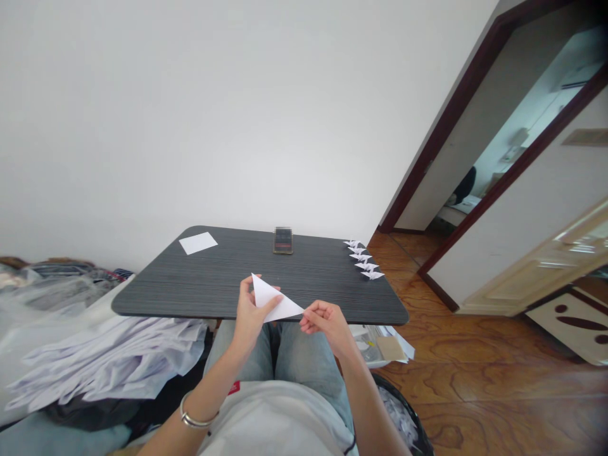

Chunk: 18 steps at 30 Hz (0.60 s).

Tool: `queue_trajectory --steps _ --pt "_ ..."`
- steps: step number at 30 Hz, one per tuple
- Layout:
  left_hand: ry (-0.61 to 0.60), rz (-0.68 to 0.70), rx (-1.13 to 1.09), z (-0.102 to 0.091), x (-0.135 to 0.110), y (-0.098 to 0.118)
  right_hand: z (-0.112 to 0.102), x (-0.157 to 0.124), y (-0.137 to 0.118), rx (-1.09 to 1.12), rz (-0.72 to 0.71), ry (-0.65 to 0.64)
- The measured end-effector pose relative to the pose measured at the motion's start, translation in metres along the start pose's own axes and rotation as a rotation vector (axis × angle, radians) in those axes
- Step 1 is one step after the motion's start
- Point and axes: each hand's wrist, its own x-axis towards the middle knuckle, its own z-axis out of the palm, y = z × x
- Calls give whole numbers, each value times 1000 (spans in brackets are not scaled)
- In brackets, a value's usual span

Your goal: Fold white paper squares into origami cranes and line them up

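Observation:
A white sheet of paper folded into a triangle (276,303) is held up at the near edge of the dark table (228,278). My left hand (254,310) grips its left side, thumb on the front face and fingers behind. At the triangle's right-hand tip, my right hand (324,318) pinches the pointed corner between thumb and fingers. Along the table's right side stands a row of several small folded paper cranes (367,266). Flat on the table's far left lies a white sheet of paper (198,242).
A phone (284,240) lies by the wall at the table's back edge. To the left is a heap of white cloth or paper (109,361). Below the table's right side are a tray of papers (382,345) and a black-lined bin (401,418). A doorway (441,158) opens at right.

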Motion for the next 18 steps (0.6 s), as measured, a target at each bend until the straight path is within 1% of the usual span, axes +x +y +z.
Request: queue_trajectory --steps 2,4,5,8,10,14,18 --pt "28 61 -62 -1 1 -2 1 1 1 3 -30 41" --pt "34 79 -65 -3 2 -4 2 2 1 -1 -62 70" --pt "21 55 -45 -4 2 -4 2 2 2 -5 -73 76" --pt "-40 -79 8 -6 2 -6 3 3 3 -21 -111 92" --pt "-57 -125 13 -6 1 -8 3 2 3 -26 -149 103" --pt "-67 -103 -1 -7 1 -10 5 1 4 -34 -198 101" --pt "-87 -91 -3 -8 2 -10 6 0 3 -26 -222 126"
